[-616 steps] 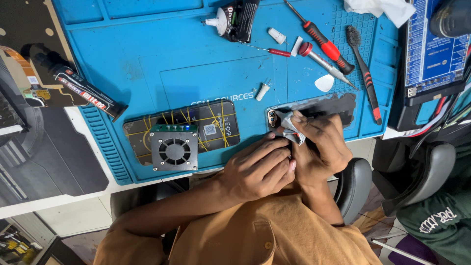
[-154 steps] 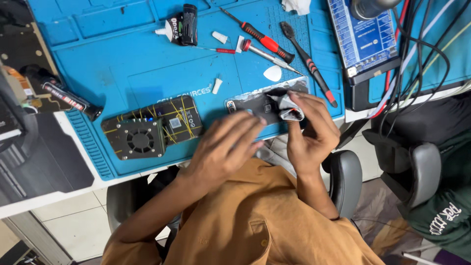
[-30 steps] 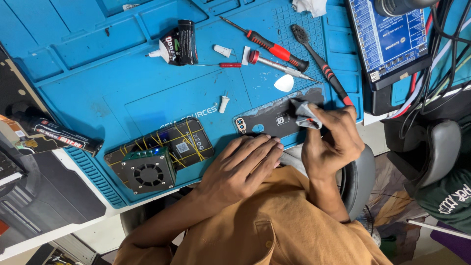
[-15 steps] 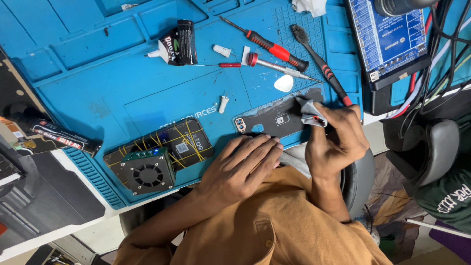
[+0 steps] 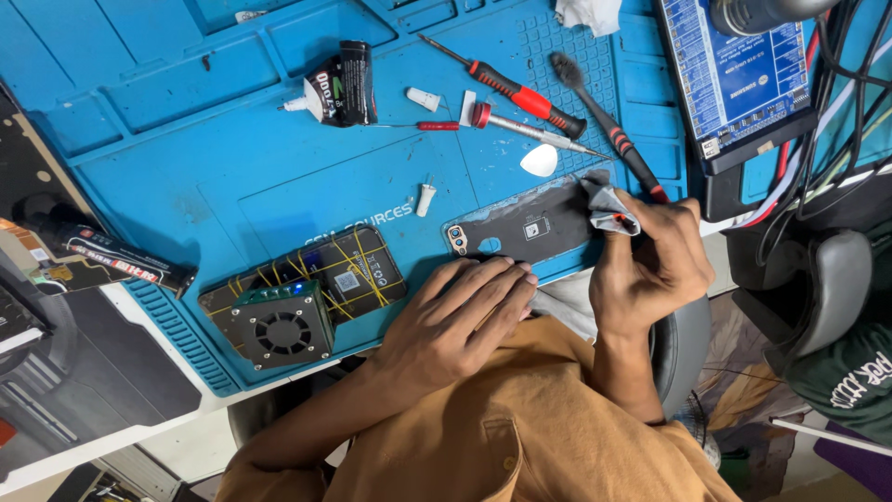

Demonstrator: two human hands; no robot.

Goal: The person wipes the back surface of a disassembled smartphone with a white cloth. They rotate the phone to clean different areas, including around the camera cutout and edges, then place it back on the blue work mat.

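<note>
A dark, matt plastic phone back cover point(image 5: 530, 232) is seen on the blue rubbery mat point(image 5: 186, 167), whose surface is ribbed and gridded. A soft grey cloth point(image 5: 609, 209) is pressed on the cover's far end. Beyond the cover, a screwdriver point(image 5: 506, 88) with glossy red plastic grip and metal shaft is laid.

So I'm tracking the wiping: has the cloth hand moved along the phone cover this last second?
No: the right hand keeps the grey cloth at the black cover's end beside the white pick.
</note>
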